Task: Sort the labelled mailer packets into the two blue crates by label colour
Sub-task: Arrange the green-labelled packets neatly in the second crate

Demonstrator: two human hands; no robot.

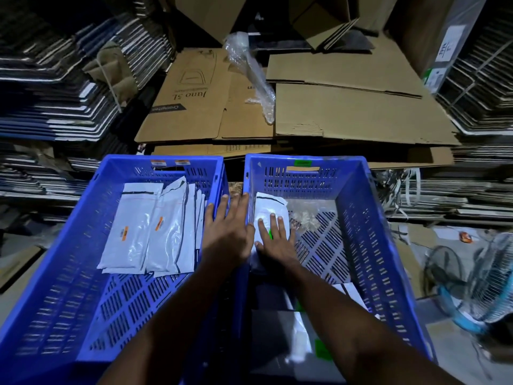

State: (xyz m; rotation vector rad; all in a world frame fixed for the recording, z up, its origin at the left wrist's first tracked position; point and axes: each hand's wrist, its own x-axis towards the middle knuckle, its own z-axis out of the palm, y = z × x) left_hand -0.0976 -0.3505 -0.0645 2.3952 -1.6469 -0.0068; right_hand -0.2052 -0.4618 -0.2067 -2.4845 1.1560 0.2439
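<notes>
Head view: two perforated blue plastic crates. My right hand (273, 240) presses flat-fingered on a glossy green-labelled mailer (268, 209) in the right crate (361, 218); my left hand (229, 229) rests open on the left crate (83, 232), beside orange-labelled mailers (150, 232).

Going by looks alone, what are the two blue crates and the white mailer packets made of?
Left crate and right crate: apparently moulded rigid plastic with a slight sheen; the walls and floors are slotted with uniform vents and cut-out handles. Orange-labelled packets and the green-labelled packet under the right hand: probably thin glossy plastic film, since they wrinkle and catch glare.
</notes>
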